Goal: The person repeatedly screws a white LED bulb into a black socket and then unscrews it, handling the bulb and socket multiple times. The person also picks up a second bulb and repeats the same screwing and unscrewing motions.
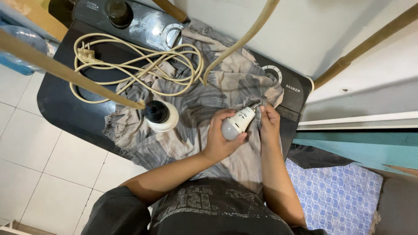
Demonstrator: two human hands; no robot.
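Observation:
My left hand (219,135) is wrapped around a white light bulb (237,123), its frosted dome toward me and its metal screw base pointing up to the right. Just beside the base, my right hand (268,122) pinches a fold of the grey and beige patterned cloth (191,109) against the bulb's base. The cloth is spread over the dark lid of a washing machine (65,109). To the left, on the cloth, stands a black and white lamp socket (159,115) joined to a coiled cream cable (135,65) with a plug (86,54).
Wooden poles (65,72) cross the view at left and upper right. The machine's control panel (139,21) has round knobs. A teal board (357,146) and a blue patterned mat (335,191) lie at right. White floor tiles (39,169) are at left.

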